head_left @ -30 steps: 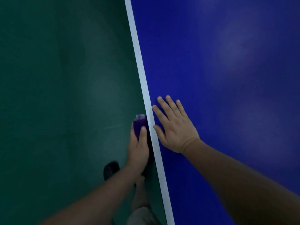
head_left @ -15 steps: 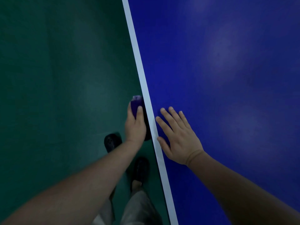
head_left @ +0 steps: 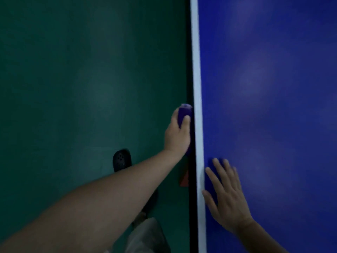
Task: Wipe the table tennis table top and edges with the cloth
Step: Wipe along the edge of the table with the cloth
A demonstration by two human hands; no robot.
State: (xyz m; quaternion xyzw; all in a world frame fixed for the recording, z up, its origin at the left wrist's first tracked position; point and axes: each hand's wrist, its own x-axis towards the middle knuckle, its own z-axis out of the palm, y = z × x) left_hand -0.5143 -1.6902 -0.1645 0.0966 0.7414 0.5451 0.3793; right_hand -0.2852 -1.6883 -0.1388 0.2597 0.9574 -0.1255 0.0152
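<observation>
Right now the left hand grasps a purple cloth, thumb on top, and holds it against the side edge of the table, just left of the white line along the rim. At about five o'clock from it, the right hand lies flat on the blue top with fingers spread, gripping nothing (it looks like a brace). My judgement is that the edge wipe is in mid-course: the cloth sits partway up this side, with the stretch toward twelve o'clock left to do. Whether the top has been wiped cannot be told from its even sheen. Most of the cloth is hidden by the hand, the light is dim, and the right fingertips are blurred. A dark shoe shows at seven o'clock on the green floor.
</observation>
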